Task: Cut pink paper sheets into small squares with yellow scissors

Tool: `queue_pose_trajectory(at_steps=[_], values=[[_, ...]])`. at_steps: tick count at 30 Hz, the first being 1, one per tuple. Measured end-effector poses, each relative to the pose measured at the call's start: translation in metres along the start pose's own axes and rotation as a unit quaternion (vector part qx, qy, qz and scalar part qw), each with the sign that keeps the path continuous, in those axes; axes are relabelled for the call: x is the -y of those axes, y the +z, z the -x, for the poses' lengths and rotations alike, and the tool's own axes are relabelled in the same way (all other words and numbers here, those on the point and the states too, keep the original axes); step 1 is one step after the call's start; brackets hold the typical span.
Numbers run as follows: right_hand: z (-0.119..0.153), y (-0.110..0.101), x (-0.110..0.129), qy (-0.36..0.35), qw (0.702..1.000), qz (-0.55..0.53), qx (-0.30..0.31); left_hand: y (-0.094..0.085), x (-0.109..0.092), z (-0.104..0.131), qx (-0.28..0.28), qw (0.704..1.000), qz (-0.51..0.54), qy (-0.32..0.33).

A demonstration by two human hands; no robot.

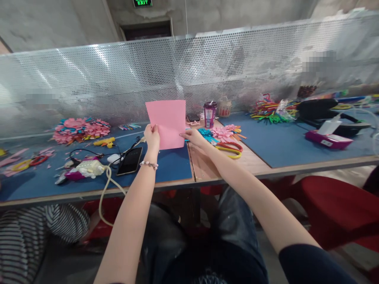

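Note:
A flat pink sheet of paper (169, 124) is held up over the table, facing me. My left hand (152, 138) grips its left edge, thumb in front. At the lower right edge, my right hand (192, 138) pinches the sheet between thumb and fingers. Just beyond my right hand lie pink paper flowers (225, 133) and blue paper fringes (207, 135). Yellow and red scissors (229, 150) rest on the bare wooden strip beside my right forearm. A dark phone (129, 161) lies on the blue mat to the left of my left wrist.
A purple cup (210, 114) stands at the back by the perforated metal screen (118, 83). Left lie a heap of paper flowers (81, 129), a yellow glue gun (104, 142) and a corded pouch (89, 169). Pipe cleaners (274, 110) and a purple tissue pack (328, 139) are right.

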State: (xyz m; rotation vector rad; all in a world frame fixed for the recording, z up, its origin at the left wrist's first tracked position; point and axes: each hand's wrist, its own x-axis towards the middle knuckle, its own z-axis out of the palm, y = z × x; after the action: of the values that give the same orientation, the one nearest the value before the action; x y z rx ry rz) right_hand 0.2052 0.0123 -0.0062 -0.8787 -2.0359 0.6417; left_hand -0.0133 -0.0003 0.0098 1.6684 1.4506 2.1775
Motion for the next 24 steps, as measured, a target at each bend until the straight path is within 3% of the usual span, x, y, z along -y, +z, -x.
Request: queue_pose_trajectory(at_steps=[10, 24], values=[[-0.0003, 0.0065, 0.0001, 0.004, 0.999, -0.046, 0.022, -0.0002, -0.0001, 0.0024, 0.013, 1.0, 0.003, 0.002], [-0.0029, -0.0004, 0.0, 0.018, 1.0, 0.004, 0.022, -0.0001, -0.005, 0.0026, 0.02, 1.0, 0.003, -0.002]])
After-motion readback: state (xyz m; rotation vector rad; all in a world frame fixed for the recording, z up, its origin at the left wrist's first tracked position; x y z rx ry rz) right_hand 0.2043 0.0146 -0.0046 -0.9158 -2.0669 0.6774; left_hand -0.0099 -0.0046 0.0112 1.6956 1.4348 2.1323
